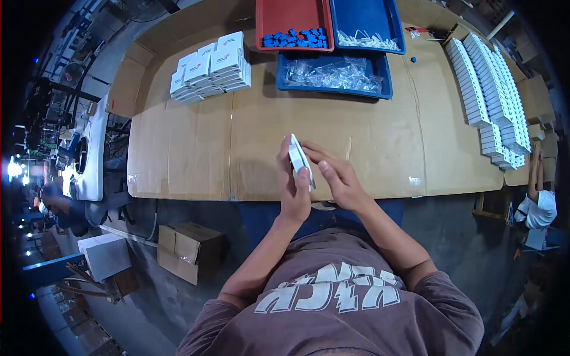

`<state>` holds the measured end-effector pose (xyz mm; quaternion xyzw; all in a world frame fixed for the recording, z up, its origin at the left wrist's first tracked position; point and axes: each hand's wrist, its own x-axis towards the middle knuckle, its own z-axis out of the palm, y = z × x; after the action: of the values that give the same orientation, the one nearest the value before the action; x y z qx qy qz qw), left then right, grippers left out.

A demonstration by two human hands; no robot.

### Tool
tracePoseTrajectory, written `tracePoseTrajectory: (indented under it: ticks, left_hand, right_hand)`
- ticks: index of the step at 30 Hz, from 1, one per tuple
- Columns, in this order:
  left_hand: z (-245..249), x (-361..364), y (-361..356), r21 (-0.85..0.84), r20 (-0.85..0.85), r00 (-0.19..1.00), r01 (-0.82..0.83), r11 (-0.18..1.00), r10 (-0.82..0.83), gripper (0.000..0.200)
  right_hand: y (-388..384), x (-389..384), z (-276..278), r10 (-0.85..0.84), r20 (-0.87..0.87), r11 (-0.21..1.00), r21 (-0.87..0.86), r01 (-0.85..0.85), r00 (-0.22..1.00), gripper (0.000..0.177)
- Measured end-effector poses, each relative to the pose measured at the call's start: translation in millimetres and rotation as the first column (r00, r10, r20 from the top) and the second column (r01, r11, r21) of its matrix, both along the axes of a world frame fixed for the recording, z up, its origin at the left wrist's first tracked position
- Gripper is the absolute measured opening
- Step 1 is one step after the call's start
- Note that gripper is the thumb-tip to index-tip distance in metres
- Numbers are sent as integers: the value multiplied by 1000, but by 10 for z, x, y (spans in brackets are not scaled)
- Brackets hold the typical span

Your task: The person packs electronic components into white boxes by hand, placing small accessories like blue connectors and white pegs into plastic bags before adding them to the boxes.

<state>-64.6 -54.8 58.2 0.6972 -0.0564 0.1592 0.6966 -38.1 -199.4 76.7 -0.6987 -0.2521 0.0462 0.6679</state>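
A small flat white box stands on edge above the cardboard-covered table. My left hand grips it, thumb on the near side and fingers along its left face. A dark gap runs down the box's right side. Close on that side is my right hand, its fingers stretched toward the box's upper edge and its thumb held apart. The right fingertips are partly hidden at the box.
White boxes are stacked at back left, with long rows of small white boxes at right. A red tray holds blue pieces; blue trays hold clear bags and white parts. Other people are at the sides.
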Motion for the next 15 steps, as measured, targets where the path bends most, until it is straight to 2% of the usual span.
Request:
tracePoseTrajectory:
  ticks: [1, 2, 3, 4, 5, 8, 11, 15]
  left_hand:
    - [2, -6, 35, 100, 56, 998, 9, 995, -14, 72]
    - [17, -20, 73, 199, 108, 994, 11, 980, -33, 75]
    - [55, -57, 124, 387, 106, 993, 2, 922, -47, 82]
    - [52, -72, 114, 381, 97, 994, 9, 925, -50, 83]
    - [45, -70, 82, 374, 92, 994, 17, 927, -55, 83]
    - [52, -56, 57, 285, 118, 992, 7, 958, -42, 89]
    - [102, 8, 26, 170, 139, 990, -36, 985, 12, 99]
    - [105, 53, 77, 260, 179, 979, -140, 955, 95, 106]
  right_hand:
    - [52, -14, 18, -80, -163, 992, 87, 95, 983, 46]
    - [47, -13, 65, -54, -343, 984, 142, 108, 938, 46]
    - [20, -19, 144, -17, -510, 973, 191, 132, 860, 47]
    - [12, -21, 258, 29, -657, 958, 234, 166, 753, 48]
    - [31, -21, 310, -1, -691, 974, 162, 156, 723, 50]
    - [82, -45, 416, 21, -686, 988, 126, 90, 728, 55]
    - [175, -106, 366, 10, -617, 978, 169, 119, 787, 54]
    - [381, -234, 377, -28, -625, 951, 224, 213, 780, 51]
